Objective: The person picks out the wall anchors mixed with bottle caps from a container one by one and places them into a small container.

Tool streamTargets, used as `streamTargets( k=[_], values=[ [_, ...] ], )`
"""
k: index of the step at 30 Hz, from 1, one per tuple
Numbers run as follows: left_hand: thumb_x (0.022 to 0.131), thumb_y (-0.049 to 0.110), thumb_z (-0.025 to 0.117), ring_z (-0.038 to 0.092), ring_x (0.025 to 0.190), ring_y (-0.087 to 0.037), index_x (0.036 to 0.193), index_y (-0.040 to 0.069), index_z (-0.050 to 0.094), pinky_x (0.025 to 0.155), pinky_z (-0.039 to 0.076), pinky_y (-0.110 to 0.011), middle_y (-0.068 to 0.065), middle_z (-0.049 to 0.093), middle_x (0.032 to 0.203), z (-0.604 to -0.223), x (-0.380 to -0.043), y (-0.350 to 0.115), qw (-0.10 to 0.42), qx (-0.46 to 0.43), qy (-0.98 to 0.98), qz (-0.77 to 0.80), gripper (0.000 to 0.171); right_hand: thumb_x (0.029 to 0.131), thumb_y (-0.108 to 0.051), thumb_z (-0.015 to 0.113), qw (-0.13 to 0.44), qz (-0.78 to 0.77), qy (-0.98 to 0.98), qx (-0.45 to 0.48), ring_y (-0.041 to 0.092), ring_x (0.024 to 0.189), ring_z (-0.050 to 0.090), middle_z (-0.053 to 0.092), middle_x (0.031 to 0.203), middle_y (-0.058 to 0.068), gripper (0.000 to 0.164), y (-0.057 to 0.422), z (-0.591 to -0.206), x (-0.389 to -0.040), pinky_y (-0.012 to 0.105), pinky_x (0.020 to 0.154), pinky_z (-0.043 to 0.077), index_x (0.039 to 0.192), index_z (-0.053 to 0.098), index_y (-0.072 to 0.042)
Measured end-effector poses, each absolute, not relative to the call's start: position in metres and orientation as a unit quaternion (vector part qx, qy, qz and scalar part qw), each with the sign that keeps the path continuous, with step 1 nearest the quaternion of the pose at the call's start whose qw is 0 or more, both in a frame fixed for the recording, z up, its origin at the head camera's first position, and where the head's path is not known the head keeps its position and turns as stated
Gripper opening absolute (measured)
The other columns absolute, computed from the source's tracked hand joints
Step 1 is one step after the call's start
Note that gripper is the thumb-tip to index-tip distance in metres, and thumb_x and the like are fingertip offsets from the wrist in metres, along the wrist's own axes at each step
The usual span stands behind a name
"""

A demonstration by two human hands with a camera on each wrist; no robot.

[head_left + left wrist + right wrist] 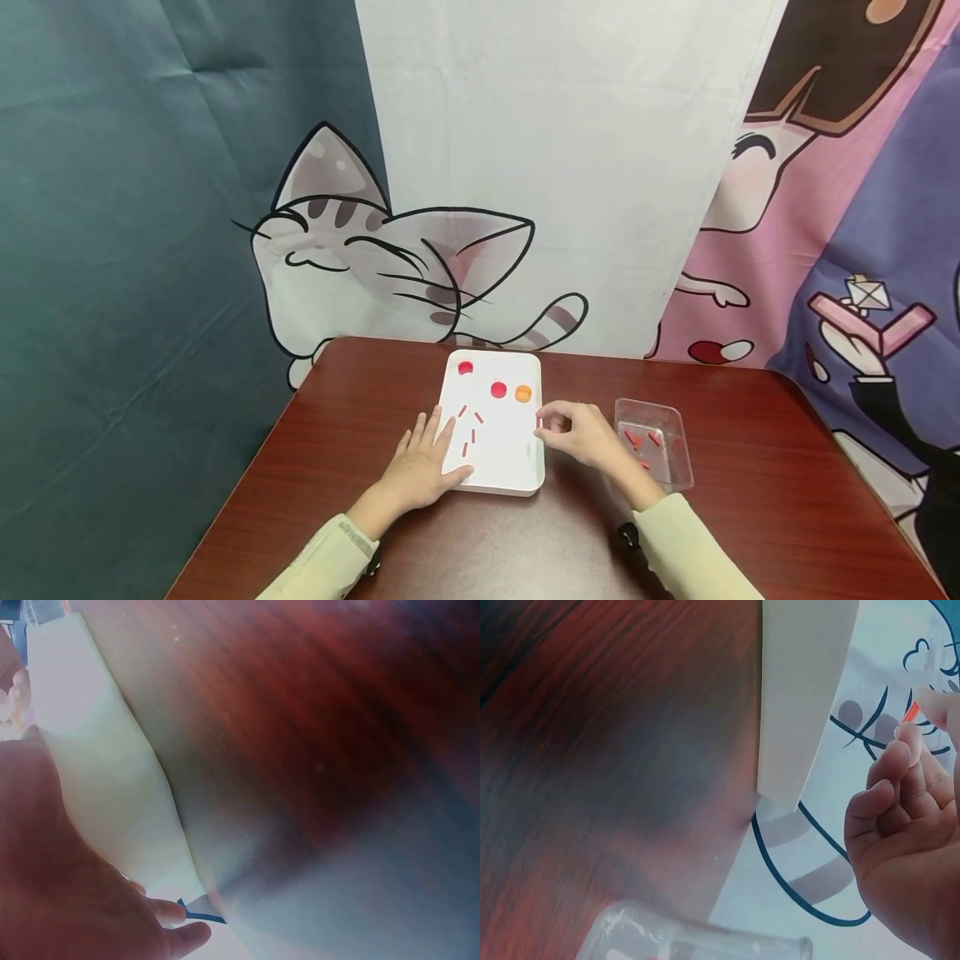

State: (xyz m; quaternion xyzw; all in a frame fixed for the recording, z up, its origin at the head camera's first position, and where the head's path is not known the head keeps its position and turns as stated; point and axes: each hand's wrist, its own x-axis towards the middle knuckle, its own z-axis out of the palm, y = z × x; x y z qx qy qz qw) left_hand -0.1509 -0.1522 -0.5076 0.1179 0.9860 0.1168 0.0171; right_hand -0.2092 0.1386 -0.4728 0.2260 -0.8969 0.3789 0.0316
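Note:
A white rounded board lies on the table, its thick side showing in both wrist views. My left hand rests on the board's left edge with spread, straight fingers. Over the board's right edge, my right hand pinches a small red stick between thumb and fingertip. Several short red sticks lie on the board's left half. Farther back on it are a red round piece, another red round piece and an orange round piece.
A clear plastic box holding several small red pieces stands right of the board, close to my right forearm. The brown wooden table reaches a printed cloth at its back edge.

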Motion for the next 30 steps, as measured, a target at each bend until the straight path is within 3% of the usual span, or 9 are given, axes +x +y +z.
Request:
streamTargets(
  k=[8,11,12,15,18,30],
  values=[
    [0.084,0.071,0.040,0.010,0.141,-0.038,0.150,0.016,0.022,0.109,0.019,-0.056,-0.011,0.004,0.157,-0.510,-0.152,-0.153,0.017,0.118,0.986,0.114,0.088,0.074,-0.031,0.078,0.050,0.389,-0.891,0.229,0.005,0.053,0.046,0.050,0.059,-0.012,0.022,0.155,-0.470,-0.205,0.024,0.049,0.039,0.092,0.069,-0.021],
    [0.084,0.071,0.040,0.009,0.142,-0.037,0.150,0.016,0.021,0.109,0.019,-0.055,-0.010,0.003,0.157,-0.510,-0.151,-0.152,0.020,0.117,0.986,0.113,0.088,0.074,-0.032,0.078,0.069,0.384,-0.890,0.236,0.003,0.052,0.046,0.050,0.058,-0.014,0.022,0.162,-0.470,-0.204,0.033,0.066,0.042,0.092,0.069,-0.022],
    [0.084,0.071,0.040,0.010,0.142,-0.038,0.150,0.016,0.021,0.109,0.019,-0.056,-0.011,0.004,0.157,-0.510,-0.151,-0.152,0.019,0.118,0.986,0.115,0.088,0.074,-0.033,0.078,0.074,0.381,-0.890,0.237,0.003,0.051,0.046,0.050,0.057,-0.014,0.022,0.164,-0.470,-0.204,0.036,0.065,0.042,0.091,0.069,-0.022],
    [0.084,0.070,0.041,0.010,0.141,-0.038,0.149,0.015,0.022,0.109,0.019,-0.057,-0.011,0.004,0.157,-0.509,-0.152,-0.152,0.019,0.118,0.985,0.122,0.087,0.074,-0.032,0.078,0.087,0.378,-0.890,0.241,0.002,0.050,0.045,0.050,0.057,-0.014,0.022,0.170,-0.469,-0.203,0.031,0.065,0.041,0.091,0.070,-0.022],
    [0.084,0.070,0.042,0.010,0.141,-0.038,0.149,0.015,0.023,0.109,0.019,-0.057,-0.011,0.005,0.157,-0.509,-0.153,-0.153,0.019,0.117,0.985,0.126,0.087,0.074,-0.031,0.079,0.082,0.383,-0.889,0.237,0.002,0.050,0.044,0.051,0.057,-0.013,0.023,0.175,-0.467,-0.202,0.022,0.047,0.037,0.092,0.070,-0.019],
    [0.085,0.066,0.046,0.012,0.141,-0.040,0.149,0.012,0.025,0.108,0.019,-0.058,-0.014,0.007,0.156,-0.507,-0.151,-0.153,0.016,0.125,0.983,0.134,0.086,0.076,-0.035,0.076,0.072,0.370,-0.903,0.205,0.005,0.055,0.046,0.051,0.061,-0.011,0.024,0.197,-0.465,-0.196,0.021,0.049,0.038,0.095,0.069,-0.022]
  ],
)
